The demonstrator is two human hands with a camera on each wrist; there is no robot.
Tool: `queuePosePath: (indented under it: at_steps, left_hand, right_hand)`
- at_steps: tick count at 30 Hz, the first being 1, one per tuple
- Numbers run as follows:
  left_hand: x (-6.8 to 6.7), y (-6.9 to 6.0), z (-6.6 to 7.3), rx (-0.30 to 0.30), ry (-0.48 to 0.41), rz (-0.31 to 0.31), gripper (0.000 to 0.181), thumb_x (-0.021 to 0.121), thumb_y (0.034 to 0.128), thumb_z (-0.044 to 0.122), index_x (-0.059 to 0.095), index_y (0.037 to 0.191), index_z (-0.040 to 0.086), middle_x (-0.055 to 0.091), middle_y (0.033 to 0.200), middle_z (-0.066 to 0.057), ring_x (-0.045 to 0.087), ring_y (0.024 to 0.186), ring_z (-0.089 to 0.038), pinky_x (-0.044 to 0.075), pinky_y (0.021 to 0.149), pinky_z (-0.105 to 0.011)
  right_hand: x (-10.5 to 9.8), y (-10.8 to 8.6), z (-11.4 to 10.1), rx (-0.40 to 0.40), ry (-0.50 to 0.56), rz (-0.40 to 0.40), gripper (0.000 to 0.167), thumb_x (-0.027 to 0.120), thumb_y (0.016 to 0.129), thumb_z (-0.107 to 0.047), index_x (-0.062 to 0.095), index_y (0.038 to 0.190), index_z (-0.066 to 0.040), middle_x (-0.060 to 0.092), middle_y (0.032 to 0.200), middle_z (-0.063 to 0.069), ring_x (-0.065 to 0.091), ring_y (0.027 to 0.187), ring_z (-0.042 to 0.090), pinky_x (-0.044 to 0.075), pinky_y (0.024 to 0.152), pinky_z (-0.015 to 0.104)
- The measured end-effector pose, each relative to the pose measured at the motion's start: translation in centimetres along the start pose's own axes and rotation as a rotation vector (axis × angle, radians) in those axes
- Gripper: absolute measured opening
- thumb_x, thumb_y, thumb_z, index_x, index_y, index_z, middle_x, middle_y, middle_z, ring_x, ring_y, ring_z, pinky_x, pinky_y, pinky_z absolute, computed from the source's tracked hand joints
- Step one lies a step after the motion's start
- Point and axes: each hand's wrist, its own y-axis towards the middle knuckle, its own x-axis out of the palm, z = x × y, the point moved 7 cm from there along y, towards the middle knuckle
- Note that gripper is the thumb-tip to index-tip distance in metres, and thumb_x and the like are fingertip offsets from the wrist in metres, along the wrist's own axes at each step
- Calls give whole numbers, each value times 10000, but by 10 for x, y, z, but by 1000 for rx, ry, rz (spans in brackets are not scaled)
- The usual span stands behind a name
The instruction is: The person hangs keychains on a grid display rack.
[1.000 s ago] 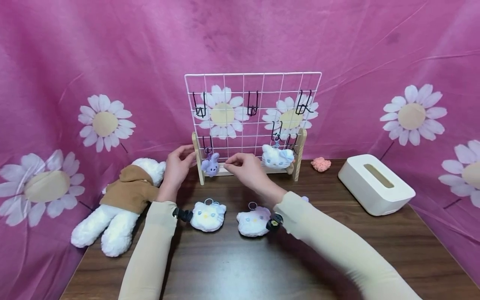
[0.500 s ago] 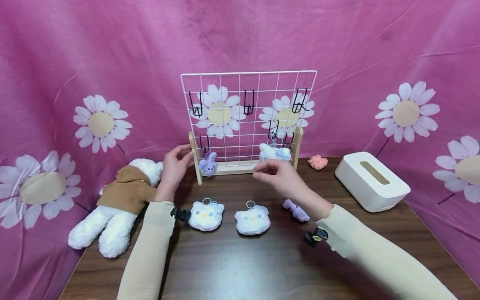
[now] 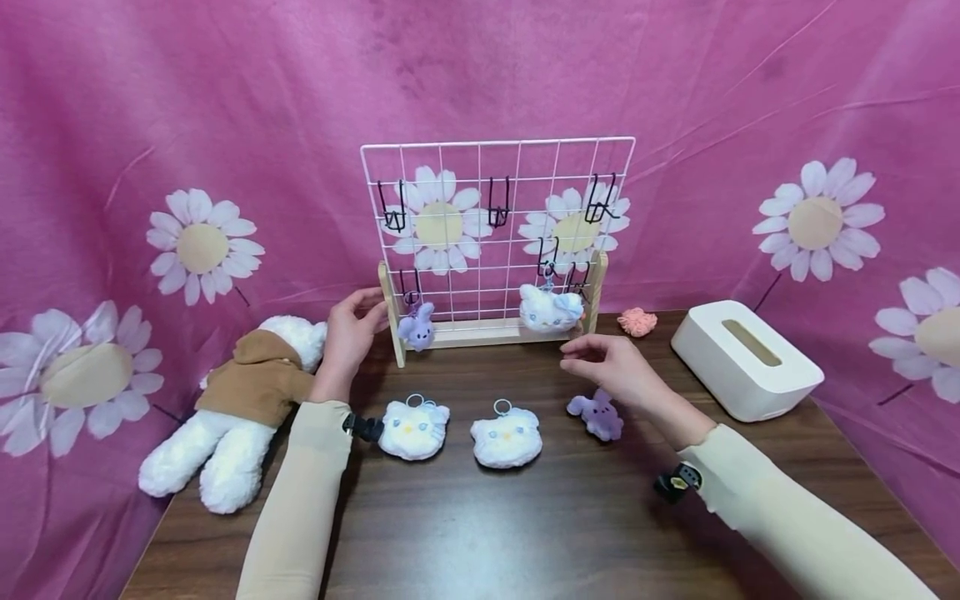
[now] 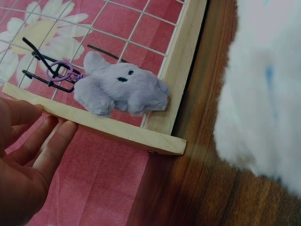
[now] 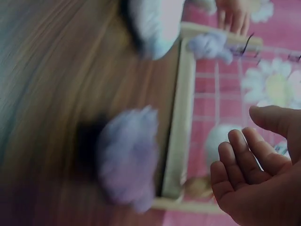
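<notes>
In the head view my left hand [image 3: 351,337] is at the left wooden post [image 3: 392,321] of a white wire display rack [image 3: 480,242]. The left wrist view shows its fingertips [image 4: 66,132] touching the post's outer side. Beside that post a purple bunny plush keychain [image 4: 122,84] hangs by its ring from a black hook. My right hand [image 3: 615,367] is in the air with loosely bent fingers, holding nothing. Another purple plush keychain [image 3: 597,415] lies on the table just below it. A white cat plush keychain [image 3: 551,308] hangs at the rack's right side.
Two white cat plush keychains [image 3: 414,430] [image 3: 507,438] lie on the table [image 3: 450,533]. A white stuffed animal in a brown top [image 3: 255,379] lies at the left. A white tissue box [image 3: 750,358] and a pink fuzzy piece [image 3: 637,322] are at the right. Several black hooks [image 3: 498,202] hang on the grid.
My right hand has moved right and toward me, from near the hanging bunny to above the purple plush on the table. My left hand stays at the post.
</notes>
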Motion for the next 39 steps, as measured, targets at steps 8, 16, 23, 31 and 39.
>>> queuePosePath:
  at_steps: [8, 16, 23, 31, 39]
  left_hand:
    - [0, 2, 0, -4, 18, 4, 352, 668, 1129, 85, 692, 1461, -28, 713, 1382, -300, 786, 1054, -204, 719, 984, -332]
    - [0, 2, -1, -9, 18, 1, 358, 669, 1132, 98, 690, 1468, -23, 711, 1389, -297, 786, 1087, -233, 718, 979, -307]
    - [0, 2, -1, -7, 10, -4, 359, 669, 1132, 102, 689, 1469, -22, 716, 1400, -296, 786, 1085, -213, 717, 969, -278]
    - [0, 1, -1, 5, 0, -9, 374, 669, 1133, 109, 679, 1482, -25, 714, 1412, -310, 777, 1066, -159, 712, 989, -285]
    - [0, 1, -1, 10, 4, -6, 363, 658, 1137, 97, 680, 1476, -30, 719, 1407, -306, 760, 1015, -96, 719, 980, -300]
  right_hand:
    - [-16, 3, 45, 43, -92, 1, 366, 825, 1031, -213, 785, 1302, 30, 850, 1150, 176, 700, 958, 79, 552, 786, 148]
    - [-25, -3, 82, 110, -126, 3, 275, 790, 1048, -176, 803, 1247, 13, 827, 1151, 175, 649, 927, 127, 529, 754, 190]
    - [-21, -7, 97, 150, -76, -64, 261, 749, 1043, -94, 781, 1253, 57, 818, 1047, 126, 649, 885, 81, 557, 717, 177]
    - [-19, -10, 95, 89, -63, -140, 238, 774, 1007, -51, 794, 1216, 62, 822, 1027, 119, 648, 882, 64, 544, 740, 153]
    - [-15, -13, 88, -11, -51, -286, 316, 748, 953, 29, 780, 1265, 66, 790, 1057, 105, 632, 917, 32, 557, 772, 145]
